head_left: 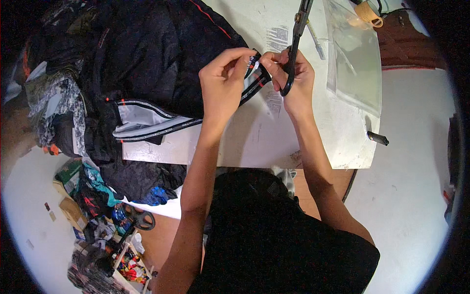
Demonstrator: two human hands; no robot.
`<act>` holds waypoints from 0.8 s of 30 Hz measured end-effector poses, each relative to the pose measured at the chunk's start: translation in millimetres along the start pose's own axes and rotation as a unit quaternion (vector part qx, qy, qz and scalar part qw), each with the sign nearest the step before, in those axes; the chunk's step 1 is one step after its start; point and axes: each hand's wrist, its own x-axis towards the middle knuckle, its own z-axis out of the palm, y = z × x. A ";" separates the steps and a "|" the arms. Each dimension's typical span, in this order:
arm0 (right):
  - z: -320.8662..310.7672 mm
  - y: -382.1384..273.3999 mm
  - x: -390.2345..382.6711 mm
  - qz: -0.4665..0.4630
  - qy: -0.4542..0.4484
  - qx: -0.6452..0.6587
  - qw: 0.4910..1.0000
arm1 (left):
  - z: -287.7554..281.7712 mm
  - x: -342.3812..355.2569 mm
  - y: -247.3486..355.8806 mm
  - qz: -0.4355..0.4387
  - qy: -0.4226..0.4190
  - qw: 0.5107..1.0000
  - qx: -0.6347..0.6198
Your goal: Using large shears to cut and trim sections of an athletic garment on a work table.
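A large black garment (156, 49) with thin red piping lies across the left of the table. A black-and-white printed trim (181, 125) runs along its opening, where pale lining shows. My left hand (223, 81) is closed, pinching the end of the trimmed edge between thumb and fingers. Close beside it, my right hand (297, 81) is closed around the handle of black scissors (295, 44), whose blades point away from me. The right thumb and fingertips meet at the trimmed edge too; whether they grip it is hard to tell.
Clear plastic sheets (355, 73) lie on the right of the white table (254, 142); a pen (316, 41) lies beside them. A tan mug (368, 13) stands at the far right. A small black object (378, 138) sits by the right edge. Heaped clothes (56, 93) fill the left.
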 end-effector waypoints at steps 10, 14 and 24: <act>1.4 -4.8 1.4 -0.007 0.003 0.010 1.000 | -1.2 1.1 6.7 0.082 -0.037 0.992 0.086; 0.6 -2.8 0.1 -0.017 -0.005 0.000 1.000 | -0.6 0.7 -2.6 0.088 -0.019 0.992 0.084; -50.9 12.2 -67.4 0.110 -0.161 0.060 0.979 | -13.7 5.2 -5.6 -0.029 -0.019 0.990 -0.134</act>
